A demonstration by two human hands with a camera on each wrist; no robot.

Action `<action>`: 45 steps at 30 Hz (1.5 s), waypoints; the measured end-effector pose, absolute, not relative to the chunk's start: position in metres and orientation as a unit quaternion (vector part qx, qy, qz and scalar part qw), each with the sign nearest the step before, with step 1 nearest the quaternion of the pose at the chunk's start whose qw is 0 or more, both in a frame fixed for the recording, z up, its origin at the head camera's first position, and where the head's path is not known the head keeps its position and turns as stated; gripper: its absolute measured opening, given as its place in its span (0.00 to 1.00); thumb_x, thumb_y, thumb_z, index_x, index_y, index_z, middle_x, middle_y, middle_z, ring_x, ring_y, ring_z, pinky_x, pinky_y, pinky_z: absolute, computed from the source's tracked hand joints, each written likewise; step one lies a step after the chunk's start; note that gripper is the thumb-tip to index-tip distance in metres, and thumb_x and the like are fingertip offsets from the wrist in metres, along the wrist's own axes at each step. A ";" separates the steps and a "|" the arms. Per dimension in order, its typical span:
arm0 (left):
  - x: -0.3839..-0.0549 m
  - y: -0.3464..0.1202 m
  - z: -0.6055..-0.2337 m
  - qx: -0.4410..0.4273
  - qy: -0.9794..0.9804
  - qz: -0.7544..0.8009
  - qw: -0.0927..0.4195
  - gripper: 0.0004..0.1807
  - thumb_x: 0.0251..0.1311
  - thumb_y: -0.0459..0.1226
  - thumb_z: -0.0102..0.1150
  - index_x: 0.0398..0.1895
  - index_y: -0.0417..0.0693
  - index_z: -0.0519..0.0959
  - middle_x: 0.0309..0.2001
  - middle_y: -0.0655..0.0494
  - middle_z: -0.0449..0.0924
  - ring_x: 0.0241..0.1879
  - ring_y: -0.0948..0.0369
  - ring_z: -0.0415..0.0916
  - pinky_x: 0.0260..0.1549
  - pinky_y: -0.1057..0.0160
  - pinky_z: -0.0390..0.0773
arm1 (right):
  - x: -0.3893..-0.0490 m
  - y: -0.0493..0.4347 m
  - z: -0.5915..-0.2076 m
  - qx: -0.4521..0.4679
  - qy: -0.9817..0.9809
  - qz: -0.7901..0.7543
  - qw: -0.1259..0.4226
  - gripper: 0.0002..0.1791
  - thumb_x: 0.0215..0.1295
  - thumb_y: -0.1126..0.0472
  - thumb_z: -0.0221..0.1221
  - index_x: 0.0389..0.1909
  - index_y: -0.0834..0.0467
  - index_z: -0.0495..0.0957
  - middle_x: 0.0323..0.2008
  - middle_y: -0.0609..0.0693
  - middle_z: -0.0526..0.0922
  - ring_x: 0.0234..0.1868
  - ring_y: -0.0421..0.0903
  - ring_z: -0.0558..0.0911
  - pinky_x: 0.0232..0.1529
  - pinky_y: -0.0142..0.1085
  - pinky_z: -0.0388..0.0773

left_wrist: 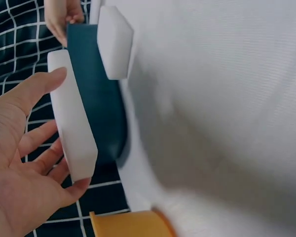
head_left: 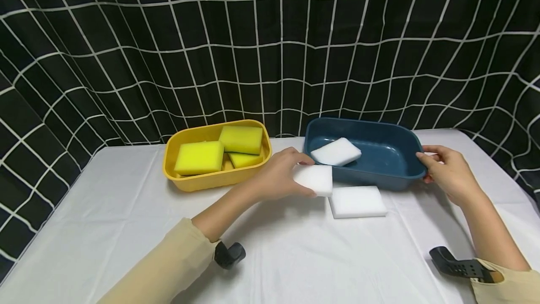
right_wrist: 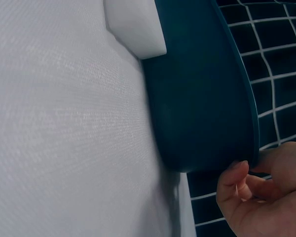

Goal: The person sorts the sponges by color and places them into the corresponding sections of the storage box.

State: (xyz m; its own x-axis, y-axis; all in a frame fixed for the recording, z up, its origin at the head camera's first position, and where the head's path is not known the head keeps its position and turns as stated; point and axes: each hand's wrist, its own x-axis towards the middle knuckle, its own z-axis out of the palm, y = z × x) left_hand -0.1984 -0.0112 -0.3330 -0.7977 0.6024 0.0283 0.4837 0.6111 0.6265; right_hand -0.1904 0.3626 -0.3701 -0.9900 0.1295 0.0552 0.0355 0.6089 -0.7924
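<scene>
My left hand [head_left: 280, 175] grips a white sponge [head_left: 314, 180] by its edges, thumb on one side and fingers on the other, at the near left rim of the blue bin [head_left: 371, 178]. In the left wrist view this held sponge [left_wrist: 73, 118] overlaps the bin's side. A second white sponge [head_left: 337, 152] lies inside the bin at its left end. Another white sponge [head_left: 357, 201] lies flat on the cloth just in front of the bin. My right hand [head_left: 453, 172] pinches the bin's right end at the rim, seen closely in the right wrist view [right_wrist: 266, 190].
A yellow bin [head_left: 211, 183] stands to the left, holding several yellow sponges [head_left: 199, 157]. White cloth [head_left: 295, 257] covers the table. A black curtain with a white grid [head_left: 270, 50] hangs right behind both bins.
</scene>
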 end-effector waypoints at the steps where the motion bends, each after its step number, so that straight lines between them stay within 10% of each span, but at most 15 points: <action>1: -0.199 -0.010 -0.331 0.304 0.892 0.321 0.094 0.35 0.55 0.44 0.82 0.65 0.44 0.81 0.60 0.48 0.79 0.58 0.55 0.73 0.61 0.62 0.78 | -0.190 0.363 -0.370 -0.047 -0.896 0.439 0.053 0.29 0.84 0.62 0.46 0.69 0.84 0.59 0.30 0.48 0.76 0.21 0.34 0.76 0.23 0.26 0.80; 45: -0.222 0.080 -0.312 0.315 0.906 0.276 0.056 0.34 0.61 0.49 0.77 0.67 0.44 0.80 0.60 0.52 0.80 0.55 0.63 0.71 0.43 0.79 0.70 | -0.189 0.361 -0.367 -0.052 -0.898 0.435 0.044 0.30 0.85 0.61 0.45 0.70 0.85 0.57 0.31 0.50 0.75 0.22 0.34 0.75 0.23 0.26 0.80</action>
